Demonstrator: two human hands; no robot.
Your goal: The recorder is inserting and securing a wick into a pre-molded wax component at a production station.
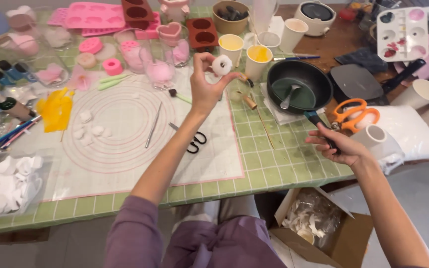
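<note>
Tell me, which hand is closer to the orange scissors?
Right. The right hand holds the pan handle just below the orange scissors; the left hand is far off, holding a white ring.

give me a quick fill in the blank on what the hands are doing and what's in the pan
1. The left hand holds up a small white ring-shaped piece between thumb and ____.
2. The right hand grips the ____ of the black pan.
3. Inside the pan lies a metal ____.
4. The scissors next to the pan have ____ handles.

Missing words: fingers; handle; spoon; orange
</note>
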